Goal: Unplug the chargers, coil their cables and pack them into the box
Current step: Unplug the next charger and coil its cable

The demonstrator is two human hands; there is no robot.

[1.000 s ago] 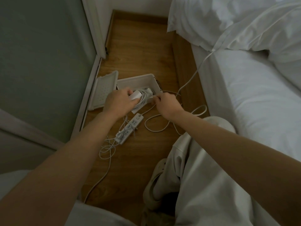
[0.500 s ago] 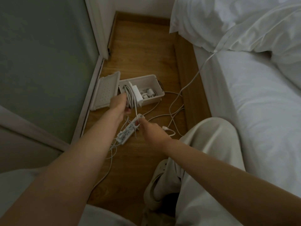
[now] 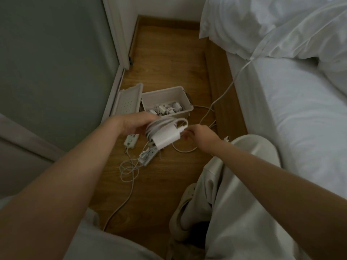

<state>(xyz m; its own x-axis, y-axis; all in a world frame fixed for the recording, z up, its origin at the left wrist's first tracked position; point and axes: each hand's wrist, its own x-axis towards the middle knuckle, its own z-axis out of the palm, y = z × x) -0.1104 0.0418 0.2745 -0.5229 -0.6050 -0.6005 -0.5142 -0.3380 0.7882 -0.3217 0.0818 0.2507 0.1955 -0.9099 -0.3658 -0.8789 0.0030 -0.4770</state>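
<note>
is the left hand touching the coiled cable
Touching. The head view shows the left hand with its fingers curled round the coiled cable, holding it and its charger up off the floor.

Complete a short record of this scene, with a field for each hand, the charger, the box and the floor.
left hand: grips the charger and its coiled cable
right hand: pinches the cable's end by the charger
box: open, small white chargers inside, lid leaning beside it
floor: power strip and loose cables lie near the box
</note>
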